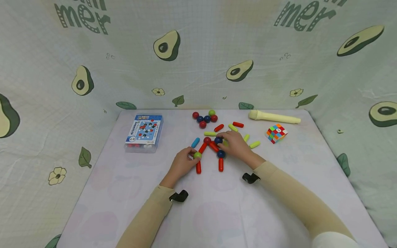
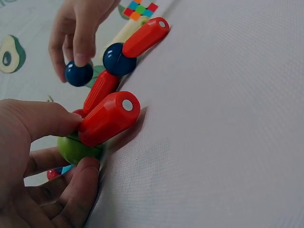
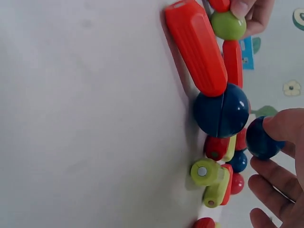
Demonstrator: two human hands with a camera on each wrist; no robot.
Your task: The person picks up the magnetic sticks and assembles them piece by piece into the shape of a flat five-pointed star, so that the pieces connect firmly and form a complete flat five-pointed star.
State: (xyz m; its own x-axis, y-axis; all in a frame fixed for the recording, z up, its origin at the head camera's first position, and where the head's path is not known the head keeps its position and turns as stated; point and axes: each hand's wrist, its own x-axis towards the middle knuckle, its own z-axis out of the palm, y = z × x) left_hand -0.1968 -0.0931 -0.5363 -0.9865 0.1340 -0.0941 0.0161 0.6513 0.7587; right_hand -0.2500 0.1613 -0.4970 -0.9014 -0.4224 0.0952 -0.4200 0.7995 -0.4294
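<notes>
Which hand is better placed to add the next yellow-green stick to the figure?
Probably the right hand: loose yellow-green sticks lie just beside it, while the left hand holds the green ball on the far side.

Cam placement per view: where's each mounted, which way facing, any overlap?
Head: worn high, faces forward and down at the white table; both hands and beige sleeves show.
Left wrist: low at the tabletop, looks along it; left hand pinches the green plastic ball.
Right wrist: low, view rolled sideways; right hand fingertips.
Shared: the green ball and red rods appear in all three.
</notes>
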